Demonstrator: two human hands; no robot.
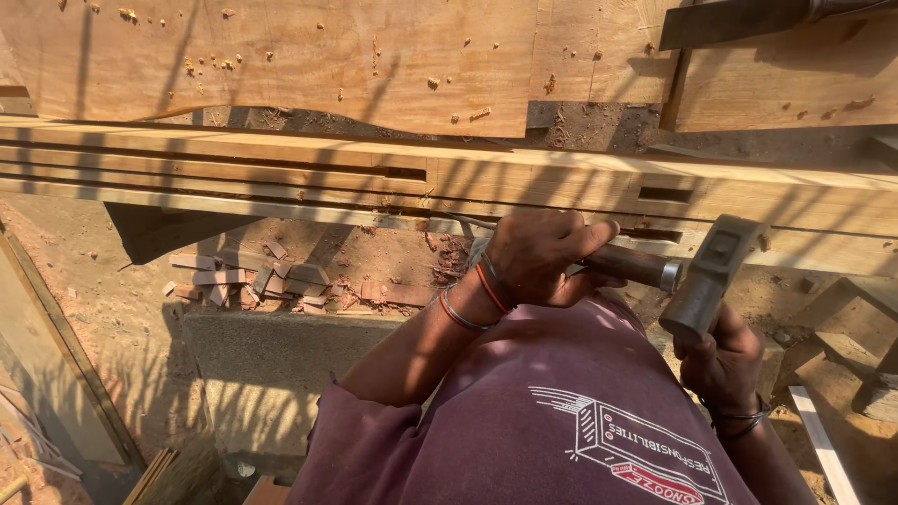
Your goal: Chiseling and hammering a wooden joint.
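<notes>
— Two hands busy?
— Yes. I see my left hand [538, 252] clenched round the chisel [627, 265] at the timber beam's [281, 178] front edge; right hand [725, 360] grasps the hammer [711, 276] just behind it.

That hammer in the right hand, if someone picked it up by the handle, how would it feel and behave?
The hammer would probably feel head-heavy: its metal head looks thick and blocky. It looks rigid all through, so it should not flex. Its squarish faces suggest it would lie still rather than roll. The right hand holds it close beneath the head, which would tame that weight.
</notes>
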